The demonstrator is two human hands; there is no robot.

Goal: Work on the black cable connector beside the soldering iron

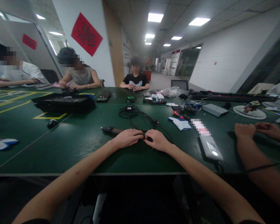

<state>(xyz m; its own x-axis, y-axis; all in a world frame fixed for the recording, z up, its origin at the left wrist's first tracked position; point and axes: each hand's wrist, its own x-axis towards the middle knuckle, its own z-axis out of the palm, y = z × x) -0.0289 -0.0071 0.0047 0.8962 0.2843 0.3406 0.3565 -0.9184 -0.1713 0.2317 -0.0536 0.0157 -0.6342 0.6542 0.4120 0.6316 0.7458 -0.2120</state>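
A dark electric screwdriver (pixel 115 131) lies on the green table (pixel 84 146), its tip pointing left. My left hand (pixel 128 137) is closed over the rear end of the tool. Just to the right, my right hand (pixel 156 140) has its fingers curled round a dark piece, which looks like a cable plug (pixel 150 139), close to the tool's end. The fingertips of both hands nearly meet; whether plug and tool touch cannot be made out. A black cable (pixel 143 114) with an adapter lies looped behind my hands.
A black tray (pixel 64 104) and a small black object (pixel 52 123) stand left. Red-handled tool (pixel 178 114), blue-white gloves (pixel 180 123) and a white device (pixel 210 147) lie right. Another person's hands (pixel 245 130) rest at far right. Three people sit across the table.
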